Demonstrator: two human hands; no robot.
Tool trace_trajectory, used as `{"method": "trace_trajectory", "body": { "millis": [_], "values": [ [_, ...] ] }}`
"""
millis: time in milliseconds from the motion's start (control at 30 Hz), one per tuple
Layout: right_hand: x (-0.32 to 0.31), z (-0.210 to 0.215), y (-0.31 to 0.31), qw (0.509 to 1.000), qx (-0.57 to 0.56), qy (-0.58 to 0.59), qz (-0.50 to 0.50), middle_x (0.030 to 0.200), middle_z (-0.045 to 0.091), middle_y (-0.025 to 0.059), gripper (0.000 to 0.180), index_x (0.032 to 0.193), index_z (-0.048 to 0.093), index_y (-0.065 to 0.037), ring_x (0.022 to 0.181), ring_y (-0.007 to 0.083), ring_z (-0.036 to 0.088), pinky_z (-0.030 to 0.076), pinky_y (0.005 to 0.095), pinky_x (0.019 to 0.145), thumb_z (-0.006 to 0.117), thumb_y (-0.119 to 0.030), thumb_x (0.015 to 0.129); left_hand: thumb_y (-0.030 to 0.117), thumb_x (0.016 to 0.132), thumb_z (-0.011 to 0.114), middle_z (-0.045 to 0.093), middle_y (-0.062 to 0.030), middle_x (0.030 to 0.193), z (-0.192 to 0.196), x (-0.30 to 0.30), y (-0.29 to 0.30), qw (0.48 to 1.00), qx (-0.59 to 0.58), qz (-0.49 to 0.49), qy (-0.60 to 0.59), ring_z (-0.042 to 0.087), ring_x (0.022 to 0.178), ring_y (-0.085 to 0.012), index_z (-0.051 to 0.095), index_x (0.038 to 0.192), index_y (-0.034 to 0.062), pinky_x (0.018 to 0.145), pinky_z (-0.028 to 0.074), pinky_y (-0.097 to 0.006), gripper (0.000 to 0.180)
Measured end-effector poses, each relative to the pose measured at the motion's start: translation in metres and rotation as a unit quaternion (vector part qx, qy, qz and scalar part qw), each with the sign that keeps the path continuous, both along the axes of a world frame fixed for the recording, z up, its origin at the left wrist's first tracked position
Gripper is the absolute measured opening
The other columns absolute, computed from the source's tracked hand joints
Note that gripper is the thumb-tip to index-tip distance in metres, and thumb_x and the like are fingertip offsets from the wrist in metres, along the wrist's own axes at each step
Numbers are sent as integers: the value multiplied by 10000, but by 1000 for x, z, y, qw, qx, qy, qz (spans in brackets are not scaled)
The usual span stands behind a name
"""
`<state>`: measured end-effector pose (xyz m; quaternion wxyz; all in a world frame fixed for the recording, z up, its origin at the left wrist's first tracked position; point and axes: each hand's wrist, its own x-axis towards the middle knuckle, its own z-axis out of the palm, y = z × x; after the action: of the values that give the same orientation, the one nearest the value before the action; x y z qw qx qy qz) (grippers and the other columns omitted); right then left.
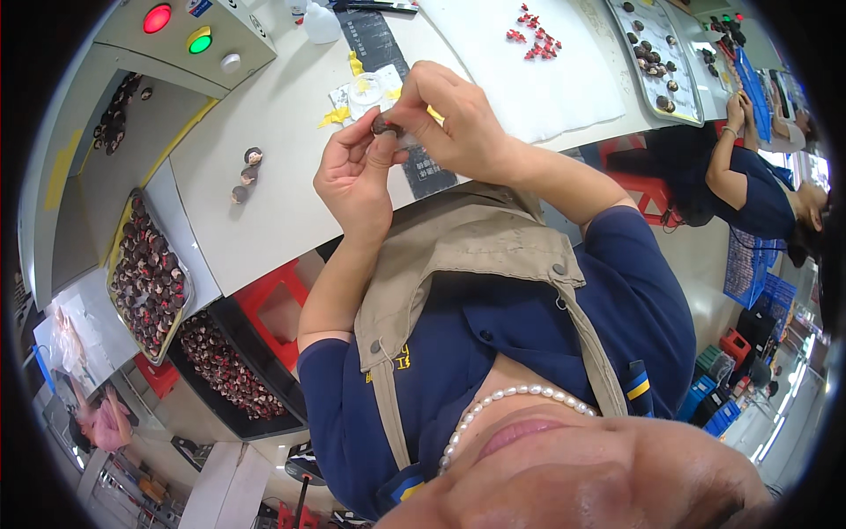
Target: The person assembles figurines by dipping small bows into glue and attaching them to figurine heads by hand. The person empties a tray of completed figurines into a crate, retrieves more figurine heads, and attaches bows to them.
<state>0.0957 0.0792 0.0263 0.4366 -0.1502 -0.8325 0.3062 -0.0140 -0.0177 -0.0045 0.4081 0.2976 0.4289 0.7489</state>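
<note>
A small doll head [384,126] with dark brown moulded hair is held up over the worktable, pinched between the thumb and fingers of my left hand [357,181]. From the right, my right hand [454,123] meets it, thumb and index finger pressed together at the top of the head. A speck of red shows by those fingertips, too small to name. Just beyond my hands lies a clear round dish [365,89] with yellow tape [335,116] around it. Left of my left hand, a few similar doll heads [251,157] rest on the table.
Small red pieces [536,40] lie on a white sheet [529,93]. A tray [636,22] of heads stands far right. At left are a machine with lit buttons [201,41], a full tray [188,291] and a black bin [264,366]. A co-worker [749,189] sits at right.
</note>
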Motion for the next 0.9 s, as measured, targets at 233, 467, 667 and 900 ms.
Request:
{"method": "trace_trajectory", "body": {
  "millis": [233, 467, 667, 900],
  "values": [
    [-4, -9, -1, 997, -80, 15, 15, 684, 470, 87, 178, 726, 435, -27, 658, 257, 484, 392, 333, 571, 602, -24, 789, -13, 830, 609, 622, -145, 981, 7, -5, 4, 996, 6, -6, 93, 616, 809, -141, 557, 1071, -80, 671, 546, -246, 256],
    [-13, -15, 2, 993, -120, 4, -3, 727, 498, 70, 145, 757, 484, -35, 720, 233, 473, 393, 325, 634, 622, -65, 790, 38, 866, 575, 616, -134, 1006, 2, -18, 10, 998, -20, -34, 55, 626, 848, -158, 536, 1106, -51, 717, 556, -272, 259],
    [-3, -13, 3, 999, -38, -14, -22, 948, 520, 68, 336, 926, 604, -58, 934, 231, 458, 389, 322, 811, 765, -149, 646, 187, 933, 487, 572, -152, 1136, 12, -21, 10, 953, -66, -201, -218, 582, 1024, -203, 478, 1195, -22, 863, 501, -338, 335],
    [13, -4, 19, 996, 44, -57, -47, 952, 530, 50, 354, 858, 640, -78, 949, 223, 457, 405, 310, 800, 807, -235, 588, 309, 931, 473, 574, -163, 1124, 5, -14, 23, 937, -53, -271, -212, 570, 1033, -226, 452, 1227, -4, 911, 453, -385, 432]
  ]
}}
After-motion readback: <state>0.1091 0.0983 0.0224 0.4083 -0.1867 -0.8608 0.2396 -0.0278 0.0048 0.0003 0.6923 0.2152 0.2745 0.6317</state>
